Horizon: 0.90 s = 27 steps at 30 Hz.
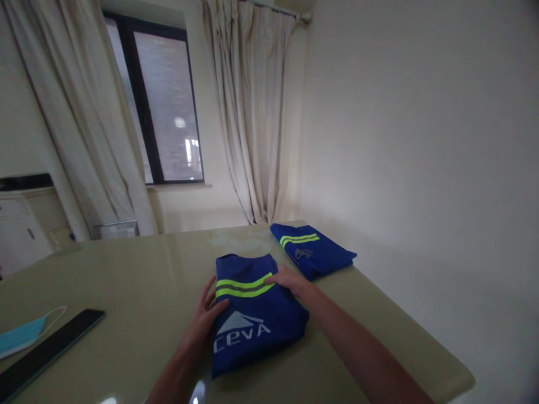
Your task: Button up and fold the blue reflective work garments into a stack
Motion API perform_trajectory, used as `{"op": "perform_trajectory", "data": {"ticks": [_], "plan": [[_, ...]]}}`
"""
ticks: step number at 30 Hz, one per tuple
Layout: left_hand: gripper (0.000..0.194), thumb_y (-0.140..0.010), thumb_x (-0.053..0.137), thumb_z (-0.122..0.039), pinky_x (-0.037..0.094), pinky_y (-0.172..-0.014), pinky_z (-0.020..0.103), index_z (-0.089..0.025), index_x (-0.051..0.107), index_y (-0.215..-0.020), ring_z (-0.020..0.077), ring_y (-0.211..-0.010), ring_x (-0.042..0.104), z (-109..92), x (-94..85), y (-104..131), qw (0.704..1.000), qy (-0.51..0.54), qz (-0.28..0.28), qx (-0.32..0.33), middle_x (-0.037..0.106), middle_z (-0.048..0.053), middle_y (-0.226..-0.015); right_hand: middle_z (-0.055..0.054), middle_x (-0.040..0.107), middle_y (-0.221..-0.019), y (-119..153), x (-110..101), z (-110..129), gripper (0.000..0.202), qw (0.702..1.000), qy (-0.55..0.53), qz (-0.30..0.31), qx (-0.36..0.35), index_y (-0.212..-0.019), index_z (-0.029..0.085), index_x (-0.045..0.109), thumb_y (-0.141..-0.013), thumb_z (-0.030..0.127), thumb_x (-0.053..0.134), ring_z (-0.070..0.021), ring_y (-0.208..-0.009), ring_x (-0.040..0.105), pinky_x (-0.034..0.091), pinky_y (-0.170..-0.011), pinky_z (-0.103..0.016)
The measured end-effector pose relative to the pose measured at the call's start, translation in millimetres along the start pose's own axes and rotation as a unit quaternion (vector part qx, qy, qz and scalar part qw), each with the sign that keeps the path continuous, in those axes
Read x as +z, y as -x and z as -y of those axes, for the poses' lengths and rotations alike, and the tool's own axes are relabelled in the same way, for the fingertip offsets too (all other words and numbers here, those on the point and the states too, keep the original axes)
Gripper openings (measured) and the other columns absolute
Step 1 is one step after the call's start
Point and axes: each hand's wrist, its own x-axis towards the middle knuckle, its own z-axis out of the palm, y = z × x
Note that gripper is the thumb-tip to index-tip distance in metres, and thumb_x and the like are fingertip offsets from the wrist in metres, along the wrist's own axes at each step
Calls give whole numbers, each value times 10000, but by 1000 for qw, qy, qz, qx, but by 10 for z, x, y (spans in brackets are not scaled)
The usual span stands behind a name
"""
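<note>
A folded blue garment (256,314) with a yellow-green reflective band and white "CEVA" lettering lies on the table in front of me. My left hand (207,311) is at its left edge, thumb on top and fingers along the side. On the upper right part of the garment rests my right hand (287,279), its thumb by the end of the band and its other fingers mostly hidden at the far side. Behind it, a second folded blue garment (324,252) with a similar band lies near the table's right edge, apart from both hands.
The glossy table (143,292) meets a wall on its right. At the left lie a black flat object (50,350) and a light blue face mask (23,335). Beyond stand curtains (252,112), a window (168,106) and a white cabinet (19,230).
</note>
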Motion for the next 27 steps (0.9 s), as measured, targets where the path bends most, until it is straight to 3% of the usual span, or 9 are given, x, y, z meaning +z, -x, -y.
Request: {"op": "perform_trajectory", "data": {"ticks": [3, 7, 10, 12, 15, 18, 20, 23, 27], "plan": [[954, -684, 897, -388, 597, -974, 461, -351, 428, -1514, 366, -1231, 651, -61, 75, 62, 997, 36, 58, 41, 618, 90, -1449, -55, 775, -874, -70, -188, 275, 491, 996, -70, 38, 29, -1075, 176, 706, -653, 347, 888, -261, -811, 744, 607, -784, -399], [757, -808, 800, -446, 448, -1157, 451, -354, 482, -1489, 341, -1438, 456, -82, 181, 57, 990, 21, 83, 116, 474, 75, -1586, -79, 782, -926, -282, -1016, 859, 525, 1000, 19, 1, 22, -1146, 173, 680, -706, 395, 864, -251, -790, 738, 609, -757, -384], [691, -825, 772, -486, 424, -1168, 487, -363, 519, -1456, 335, -1459, 427, -16, 165, -10, 990, -17, 74, 120, 438, 75, -1610, -134, 757, -1106, -405, -1720, 1149, 526, 952, 264, -157, 3, -1213, 159, 661, -773, 399, 821, -273, -970, 722, 575, -862, -377], [674, -810, 775, -514, 452, -1139, 506, -346, 554, -1425, 345, -1421, 476, 46, 117, -49, 991, -49, 67, 109, 465, 91, -1589, -214, 637, -1349, -443, -1962, 1096, 626, 914, 336, -228, -2, -1340, 131, 583, -800, 358, 802, -337, -1225, 613, 486, -1018, -450], [611, -818, 746, -558, 501, -1087, 488, -325, 608, -1366, 337, -1346, 555, 106, 61, -56, 989, -96, 56, 94, 499, 92, -1563, -212, 534, -1475, -444, -1837, 604, 540, 848, 470, -244, 14, -1431, 149, 514, -963, 406, 597, -320, -1374, 493, 383, -1110, -449], [590, -815, 724, -594, 541, -1027, 472, -302, 644, -1321, 331, -1260, 621, 99, 68, -11, 988, -124, 52, 81, 552, 102, -1516, -166, 622, -1394, -388, -1402, -85, 485, 849, 491, -190, 46, -1347, 174, 614, -998, 495, 512, -283, -1303, 572, 417, -1075, -384], [598, -805, 723, -606, 546, -1010, 464, -291, 651, -1309, 324, -1215, 646, 72, 92, 19, 986, -141, 50, 78, 585, 111, -1481, -152, 538, -1499, -347, -1184, -416, 528, 840, 506, -185, 61, -1425, 192, 557, -1036, 514, 403, -290, -1385, 498, 362, -1129, -423], [629, -806, 698, -636, 549, -988, 458, -274, 638, -1316, 317, -1175, 664, 40, 118, 40, 984, -156, 48, 77, 615, 127, -1441, -145, 514, -1523, -347, -1106, -539, 570, 829, 527, -177, 68, -1457, 195, 523, -1050, 541, 325, -294, -1413, 464, 331, -1149, -442], [647, -817, 672, -645, 545, -970, 465, -257, 618, -1333, 316, -1139, 672, 47, 119, 42, 981, -168, 55, 78, 644, 145, -1390, -210, 595, -1396, -383, -1115, -289, 653, 816, 547, -184, 26, -1400, 146, 557, -998, 636, 399, -342, -1323, 533, 380, -1089, -452]]}}
